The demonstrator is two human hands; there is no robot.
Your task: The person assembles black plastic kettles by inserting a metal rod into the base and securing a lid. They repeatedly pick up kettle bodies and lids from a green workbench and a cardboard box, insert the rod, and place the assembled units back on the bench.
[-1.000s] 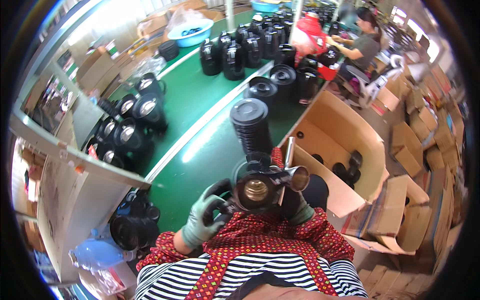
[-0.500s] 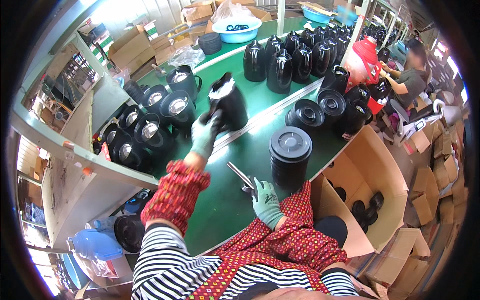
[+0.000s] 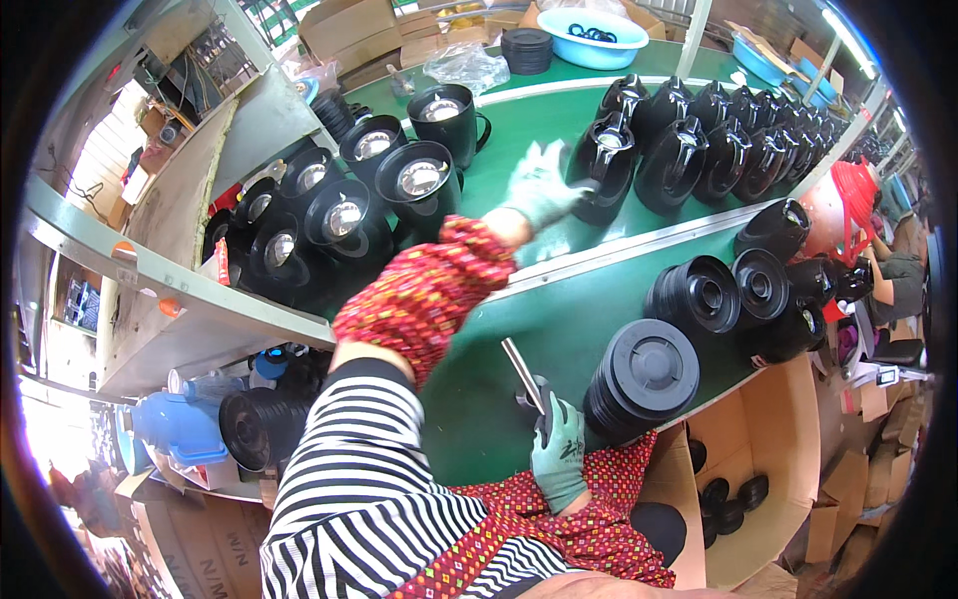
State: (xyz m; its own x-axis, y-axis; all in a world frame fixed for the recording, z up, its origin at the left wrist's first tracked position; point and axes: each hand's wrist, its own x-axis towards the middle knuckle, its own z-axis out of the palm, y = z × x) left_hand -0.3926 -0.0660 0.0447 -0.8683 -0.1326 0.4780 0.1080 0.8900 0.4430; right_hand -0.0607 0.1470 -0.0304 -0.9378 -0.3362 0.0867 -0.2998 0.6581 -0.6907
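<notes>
My left hand, in a pale green glove, is stretched out with its fingers spread and nothing in it. Just beyond its fingertips stands a glossy black jug, at the near left end of several rows of similar jugs. My right hand, gloved alike, is closed around a slim silver metal rod that points up and to the left. To the right of that hand is a stack of round black lids. Left of my left arm stand several wide black jugs with silvery insides.
A green table is crossed by a pale metal rail. Bottom right stands an open cardboard box with black round parts. A light blue basin is at the back. Far right, a person works beside a red and white flask.
My left hand has let go of the black jug it held, which now stands by the rows, and has moved right. My right hand keeps the rod, now tilted more upright. The view has shifted left.
</notes>
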